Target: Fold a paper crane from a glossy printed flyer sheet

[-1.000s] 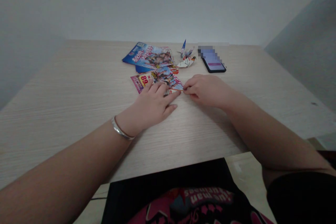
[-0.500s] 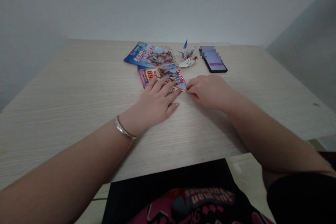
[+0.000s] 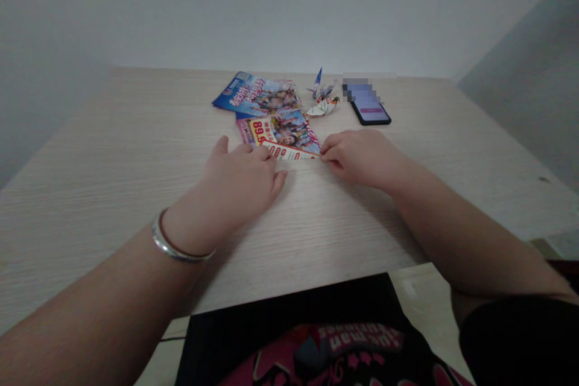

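Observation:
A colourful printed sheet of paper lies on the wooden table, its near edge folded up into a narrow strip. My left hand, a silver bangle on its wrist, lies flat with fingers stretched out, fingertips at the left end of the fold. My right hand pinches the fold's right corner between thumb and forefinger.
Behind the sheet lies a blue leaflet on other papers. A folded paper crane stands to its right, and a phone with a lit screen lies beyond it. The table's front edge runs just before my lap.
My left hand has slid left and back along the folded edge, uncovering the strip. The sheet shifted slightly right between the first two frames. My right hand keeps its pinch in place.

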### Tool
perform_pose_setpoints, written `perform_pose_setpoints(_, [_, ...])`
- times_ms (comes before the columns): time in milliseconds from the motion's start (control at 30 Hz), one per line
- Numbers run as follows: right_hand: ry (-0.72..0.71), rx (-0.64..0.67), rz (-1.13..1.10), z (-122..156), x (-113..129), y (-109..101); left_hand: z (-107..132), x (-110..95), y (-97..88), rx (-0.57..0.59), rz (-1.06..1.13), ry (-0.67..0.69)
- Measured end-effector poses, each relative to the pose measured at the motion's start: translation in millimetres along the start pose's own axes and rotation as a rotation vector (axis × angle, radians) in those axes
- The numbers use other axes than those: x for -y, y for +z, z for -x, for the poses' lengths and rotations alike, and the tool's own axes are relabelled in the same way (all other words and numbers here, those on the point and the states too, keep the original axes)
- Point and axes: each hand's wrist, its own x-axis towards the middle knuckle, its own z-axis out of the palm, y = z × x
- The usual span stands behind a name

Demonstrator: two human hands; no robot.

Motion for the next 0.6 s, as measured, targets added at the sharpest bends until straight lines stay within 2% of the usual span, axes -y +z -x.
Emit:
perform_pose_setpoints(100, [0.003,-0.005,-0.021,0.8,-2.0,0.7,0.2,2.8,-4.0,0.047,-0.017,-0.066])
perform_pose_setpoints(400, [0.002,-0.041,-0.066,2.3,-6.8,5.7,2.3,10.3,-5.4,0.092,-0.112,-0.195])
perform_pose_setpoints(500, [0.001,-0.068,-0.072,1.4,-7.1,8.3,0.8,12.2,-2.6,-0.031,-0.13,-0.202])
perform_pose_setpoints(567, [-0.008,-0.083,-0.064,-0.2,-7.3,10.7,-5.0,15.2,3.8,-0.215,-0.069,-0.197])
perform_pose_setpoints(600, [-0.013,-0.091,-0.06,-1.1,-7.5,12.0,-9.2,17.1,8.4,-0.27,-0.019,-0.13])
